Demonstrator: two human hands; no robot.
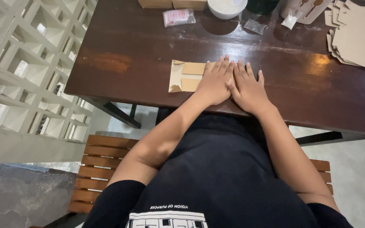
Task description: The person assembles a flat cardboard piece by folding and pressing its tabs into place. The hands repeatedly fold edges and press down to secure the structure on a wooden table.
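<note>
Two hands flat, fingers spread | your left hand (214,84) presses the card (186,76) | right hand (249,89) beside it on table (148,42) | card stack (358,33) far right of card

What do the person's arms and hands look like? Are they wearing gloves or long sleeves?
No gloves: the left hand and right hand are bare, with no rings, watch or bracelets showing. The forearms are bare too. Short dark sleeves of a dark T-shirt cover only the upper arms.
</note>
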